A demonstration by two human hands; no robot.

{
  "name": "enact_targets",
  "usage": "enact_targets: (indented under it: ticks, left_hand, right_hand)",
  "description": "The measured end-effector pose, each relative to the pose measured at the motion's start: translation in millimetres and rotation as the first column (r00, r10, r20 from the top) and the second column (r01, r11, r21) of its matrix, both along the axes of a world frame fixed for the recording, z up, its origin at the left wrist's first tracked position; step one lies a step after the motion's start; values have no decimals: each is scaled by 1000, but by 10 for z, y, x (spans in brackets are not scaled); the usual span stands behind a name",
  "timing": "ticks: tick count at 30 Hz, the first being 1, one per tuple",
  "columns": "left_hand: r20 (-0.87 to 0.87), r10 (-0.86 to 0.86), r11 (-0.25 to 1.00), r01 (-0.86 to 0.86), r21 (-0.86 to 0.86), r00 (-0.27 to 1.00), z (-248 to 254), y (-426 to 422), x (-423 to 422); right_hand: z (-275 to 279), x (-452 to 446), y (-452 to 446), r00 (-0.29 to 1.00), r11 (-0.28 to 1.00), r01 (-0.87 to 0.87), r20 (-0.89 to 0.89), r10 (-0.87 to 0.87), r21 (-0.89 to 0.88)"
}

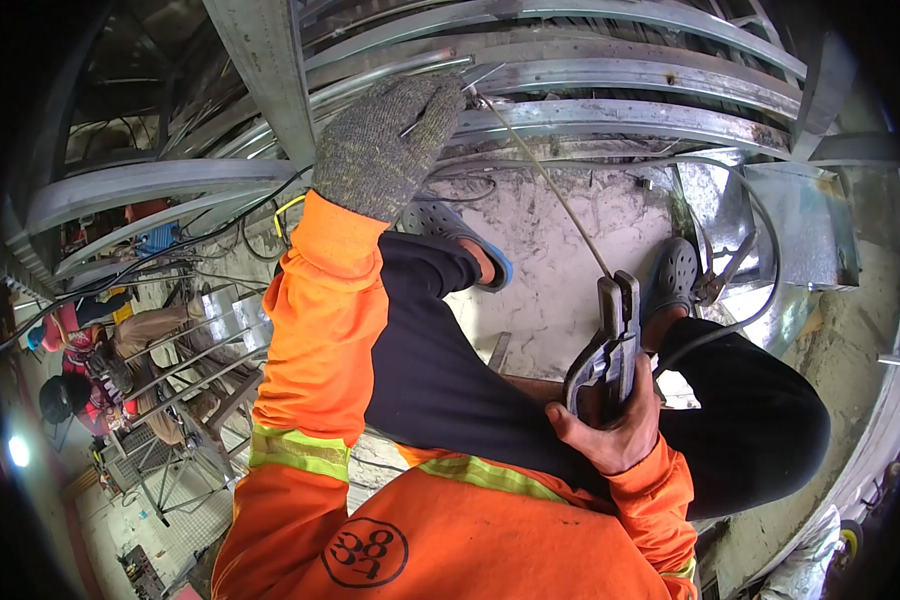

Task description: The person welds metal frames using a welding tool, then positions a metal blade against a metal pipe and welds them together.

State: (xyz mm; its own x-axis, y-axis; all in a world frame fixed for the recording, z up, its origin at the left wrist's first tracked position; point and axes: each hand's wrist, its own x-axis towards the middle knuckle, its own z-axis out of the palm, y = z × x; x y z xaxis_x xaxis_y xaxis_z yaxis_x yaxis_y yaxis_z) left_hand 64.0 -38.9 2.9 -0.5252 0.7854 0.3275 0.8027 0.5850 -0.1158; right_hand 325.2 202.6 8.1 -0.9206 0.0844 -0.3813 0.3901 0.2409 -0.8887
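A grey knitted glove covers my left hand [385,145], whose fingers are closed near a thin metal piece beside the long metal bars [610,115]; what they grip is hard to make out. Bare-skinned, my right hand [615,425] is wrapped round a metal electrode holder [615,345]. From the holder's jaws a thin welding rod [550,185] slants up and left, its far end close to my left fingertips. A cable [715,335] curves away to the right of the holder.
An upright metal beam [265,80] stands left of my glove. Sheet metal pieces [800,225] and a clamp [715,285] lie at the right. Co-workers [80,365] are at the far left by a metal frame [175,455]. My shoes rest on the dusty floor [540,270].
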Motion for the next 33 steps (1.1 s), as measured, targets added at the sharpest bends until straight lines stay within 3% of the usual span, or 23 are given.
enact_targets:
  ticks: [3,5,6,7,9,11,12,13,15,16,17,20,22,26,33]
  left_hand:
    - [-57,-13,1000,13,13,998,-9,19,-14]
    - [-16,28,999,-28,-46,999,-94,-101,-69]
    - [23,71,992,-68,-105,997,-138,-149,-88]
    - [37,80,997,-80,-12,996,-196,-174,-98]
    - [20,98,989,-95,-115,995,-220,-191,-107]
    - [161,22,979,-54,198,987,-165,-90,-82]
    - [-150,-50,996,62,71,987,-138,-19,-111]
    - [-144,-36,997,47,69,989,-142,-31,-87]
    - [27,110,990,-107,-86,994,-157,-116,-91]
    - [190,67,997,-73,23,979,-76,-83,-45]
    - [-121,-12,1000,14,15,993,-96,8,-55]
    - [-28,27,998,-25,60,999,-101,-14,-56]
    - [-103,6,1000,-9,-28,995,-69,-11,-32]
    - [-156,14,996,-27,-84,988,-39,2,-18]
    - [-35,64,995,-66,-68,997,-25,5,16]
  right_hand:
    - [8,3,3,1000,1000,-1,9,1,0]
    - [17,16,5,992,1000,-14,128,14,-2]
    - [-14,47,-14,997,1000,-11,78,10,13]
    - [-50,75,-34,1000,1000,-6,28,6,28]
    - [-75,89,-41,999,1000,-6,38,5,30]
    - [-71,72,-28,999,998,-37,9,37,55]
    - [-100,101,-32,999,997,-38,-1,38,71]
    - [-111,101,-43,1000,1000,-8,-16,8,24]
    - [-137,106,-65,996,997,-11,-89,18,78]
    - [-98,93,-44,999,1000,-10,35,9,24]
    - [-30,66,-1,1000,996,19,-14,-18,84]
    - [-67,82,2,995,998,45,-89,-41,53]
    - [24,53,-6,987,996,80,145,-72,-48]
    - [33,40,-19,982,988,104,170,-84,-111]
    - [66,13,-29,978,992,85,197,-66,-90]
